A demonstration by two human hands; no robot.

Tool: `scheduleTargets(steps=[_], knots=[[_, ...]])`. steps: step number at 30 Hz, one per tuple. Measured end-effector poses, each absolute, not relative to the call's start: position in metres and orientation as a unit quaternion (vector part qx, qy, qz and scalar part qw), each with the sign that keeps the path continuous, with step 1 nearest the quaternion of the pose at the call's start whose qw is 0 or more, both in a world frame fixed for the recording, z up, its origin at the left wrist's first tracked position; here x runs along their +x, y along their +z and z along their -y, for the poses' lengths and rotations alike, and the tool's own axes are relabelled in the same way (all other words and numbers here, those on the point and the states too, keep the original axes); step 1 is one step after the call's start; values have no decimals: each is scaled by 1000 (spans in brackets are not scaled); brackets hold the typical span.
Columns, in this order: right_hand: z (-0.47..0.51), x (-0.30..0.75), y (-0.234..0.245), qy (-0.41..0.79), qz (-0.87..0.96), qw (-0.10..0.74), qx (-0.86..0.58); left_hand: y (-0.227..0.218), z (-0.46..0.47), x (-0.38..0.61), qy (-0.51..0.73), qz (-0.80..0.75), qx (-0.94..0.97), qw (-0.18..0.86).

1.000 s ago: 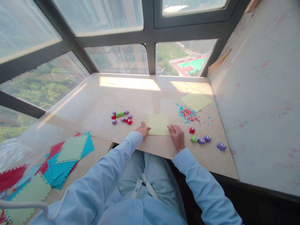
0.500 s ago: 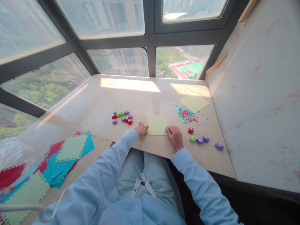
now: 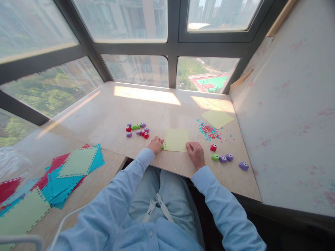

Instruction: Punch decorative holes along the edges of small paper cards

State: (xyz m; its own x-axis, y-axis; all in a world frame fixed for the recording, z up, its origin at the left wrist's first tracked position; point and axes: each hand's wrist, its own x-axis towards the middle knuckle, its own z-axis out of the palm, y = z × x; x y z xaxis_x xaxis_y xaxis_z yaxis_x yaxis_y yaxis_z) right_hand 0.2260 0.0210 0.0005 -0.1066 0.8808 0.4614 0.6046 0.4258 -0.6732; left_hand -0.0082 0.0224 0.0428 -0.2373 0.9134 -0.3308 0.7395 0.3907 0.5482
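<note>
A pale yellow sheet of paper (image 3: 177, 140) lies in front of me, with small holes along its side edges. My left hand (image 3: 156, 145) is closed around a small green craft punch (image 3: 163, 146) at the sheet's lower left edge; most of the punch is hidden by the fingers. At the opposite edge, my right hand (image 3: 195, 153) pinches the paper between thumb and bent fingers.
Several purple, red and green punches (image 3: 137, 129) cluster at the left; more punches (image 3: 223, 159) lie at the right. Red and blue paper bits (image 3: 209, 131) are scattered near another yellow sheet (image 3: 218, 119). Punched coloured sheets (image 3: 78, 162) overlap at far left. A wallpapered wall (image 3: 293, 115) bounds the right.
My left fingers have drawn in closer round the green punch at the paper's edge. My right hand keeps its pinch on the sheet. The view has shifted slightly.
</note>
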Motion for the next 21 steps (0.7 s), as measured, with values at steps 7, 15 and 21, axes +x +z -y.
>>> scheduleTargets(steps=[7, 15, 21], knots=[[-22, 228, -1, 218, 666, 470, -536, 38, -6, -23, 224, -755, 542, 293], [-18, 229, 10, 301, 553, 528, -570, 22, 5, -30, 299, -693, 618, 223], [-16, 227, 17, 296, 539, 542, -573, 28, 9, -24, 387, -694, 550, 257]])
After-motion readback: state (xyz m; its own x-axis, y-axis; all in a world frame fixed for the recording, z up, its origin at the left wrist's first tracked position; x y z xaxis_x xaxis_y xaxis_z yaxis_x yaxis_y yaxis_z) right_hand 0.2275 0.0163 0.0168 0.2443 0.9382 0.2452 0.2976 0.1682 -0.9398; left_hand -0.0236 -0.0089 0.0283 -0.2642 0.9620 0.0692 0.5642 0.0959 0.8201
